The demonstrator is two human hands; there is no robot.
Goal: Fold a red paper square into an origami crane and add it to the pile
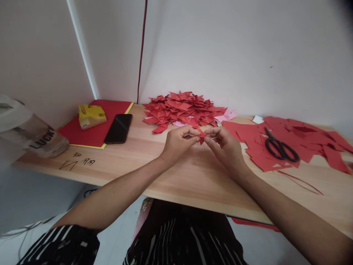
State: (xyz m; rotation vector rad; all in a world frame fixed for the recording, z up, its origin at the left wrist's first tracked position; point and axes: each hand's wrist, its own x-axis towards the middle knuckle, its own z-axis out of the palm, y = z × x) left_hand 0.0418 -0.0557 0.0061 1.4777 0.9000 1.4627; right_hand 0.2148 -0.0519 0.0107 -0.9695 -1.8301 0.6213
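Observation:
A small folded piece of red paper [202, 136] is pinched between both hands, above the middle of the wooden table. My left hand [180, 141] grips its left side between thumb and fingers. On its right side, my right hand [224, 147] holds it the same way. The fingertips hide much of the paper. Just behind the hands lies a heap of folded red paper pieces [182, 106], with some pink paper among them.
To the right, black-handled scissors [281, 147] rest on loose red paper sheets [256, 154]. Leftward are a black phone [118, 129], a yellow packet [92, 116] on a red sheet [82, 136], and a clear bottle [41, 136]. A wall [220, 55] stands behind the table [165, 176].

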